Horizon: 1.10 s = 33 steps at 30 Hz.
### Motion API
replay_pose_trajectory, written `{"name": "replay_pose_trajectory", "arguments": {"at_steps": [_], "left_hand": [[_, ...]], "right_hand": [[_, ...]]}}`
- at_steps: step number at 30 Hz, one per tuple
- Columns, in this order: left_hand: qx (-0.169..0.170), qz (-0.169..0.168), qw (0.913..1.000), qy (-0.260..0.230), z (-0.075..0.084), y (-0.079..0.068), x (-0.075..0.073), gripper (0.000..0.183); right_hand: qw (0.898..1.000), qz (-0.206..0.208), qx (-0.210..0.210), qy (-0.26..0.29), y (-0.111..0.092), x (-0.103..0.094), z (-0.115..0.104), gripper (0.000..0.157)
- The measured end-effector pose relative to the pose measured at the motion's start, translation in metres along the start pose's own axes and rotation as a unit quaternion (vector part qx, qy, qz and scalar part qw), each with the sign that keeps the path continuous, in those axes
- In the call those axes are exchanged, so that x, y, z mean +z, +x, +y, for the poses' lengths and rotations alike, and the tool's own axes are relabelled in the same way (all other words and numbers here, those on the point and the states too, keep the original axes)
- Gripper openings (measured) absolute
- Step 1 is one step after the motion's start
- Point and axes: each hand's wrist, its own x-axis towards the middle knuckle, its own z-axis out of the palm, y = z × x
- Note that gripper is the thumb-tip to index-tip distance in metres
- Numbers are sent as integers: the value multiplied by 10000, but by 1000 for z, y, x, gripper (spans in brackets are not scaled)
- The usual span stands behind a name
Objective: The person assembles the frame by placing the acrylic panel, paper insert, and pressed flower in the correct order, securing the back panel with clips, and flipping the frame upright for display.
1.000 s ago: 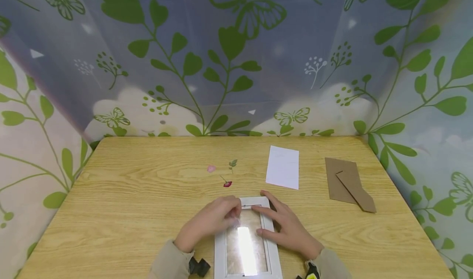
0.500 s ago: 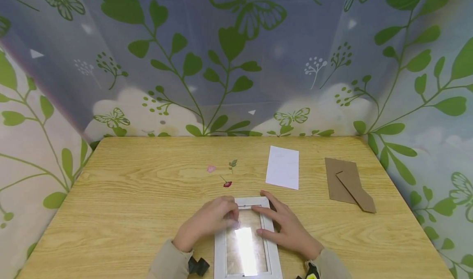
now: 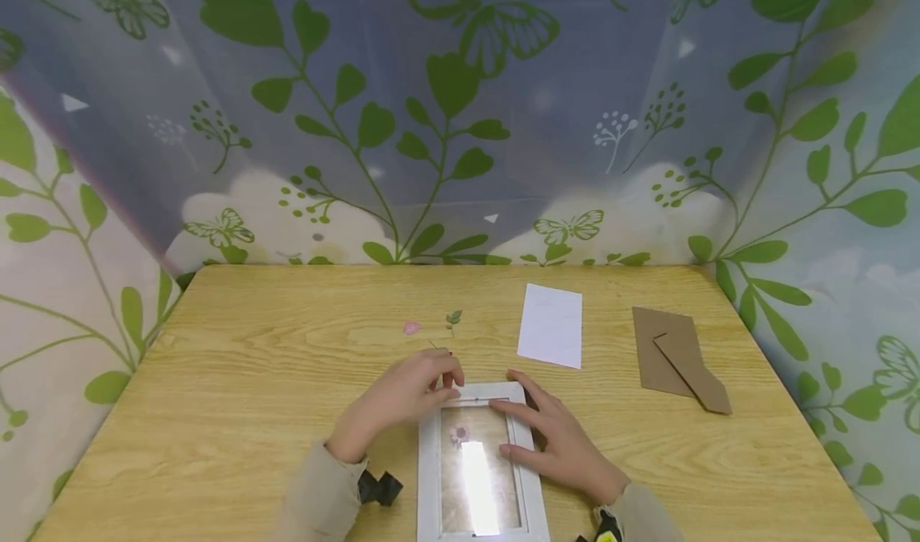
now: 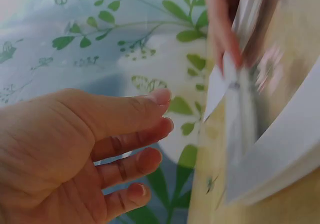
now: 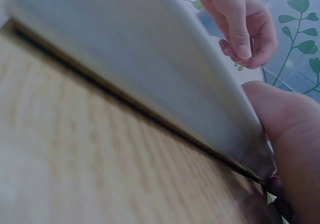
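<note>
A white photo frame (image 3: 430,478) lies flat at the table's near edge, its glass reflecting a bright strip. On the glass rests a small purple-pink flower (image 3: 460,434), also visible but blurred in the left wrist view. My left hand (image 3: 402,394) is over the frame's far left corner, fingers loosely bent and holding nothing; the left wrist view shows bare fingertips (image 4: 160,97). My right hand (image 3: 557,438) rests on the frame's right side with fingers spread. A dark red flower (image 3: 450,354) is mostly hidden behind my left hand.
Beyond the frame lie a pink petal-like flower (image 3: 411,328) and a green leaf sprig (image 3: 454,318). A white sheet (image 3: 550,325) is to their right. Farther right sits a brown backing board (image 3: 664,350) with its stand leg. Patterned cloth (image 3: 460,127) surrounds the table.
My left hand has lifted off the glass and moved away from me toward the red flower, uncovering the purple-pink flower on the glass. My right hand stays in place.
</note>
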Motion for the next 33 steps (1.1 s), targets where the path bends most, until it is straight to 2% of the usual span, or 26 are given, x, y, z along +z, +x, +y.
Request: {"name": "replay_pose_trajectory", "arguments": {"at_steps": [3,5,10,13,18,25,33], "left_hand": [[155,227,9995,168,-11,9,-13,6],[125,321,9992,182,-18,14,-19,6],[-357,300,9986,250,-40,30,-24,6],[-507,225,9968,582,-55,38,-16,8],[-530,130,9916,1174,-70,45,1,10],[-865,83,9933,759,-80,42,13,13],[-835,339,9939,635,-86,38,20,14]], "right_hand": [[10000,2,-22,-3,0,0,0,55],[10000,-6,-39,10,0,-1,1,55],[10000,-30,-28,34,1,-2,1,55],[10000,-63,-12,26,1,-2,1,56],[9999,-77,50,54,-1,-3,0,56],[10000,-52,43,35,-1,0,1,57],[10000,-50,38,7,0,0,1,56]]}}
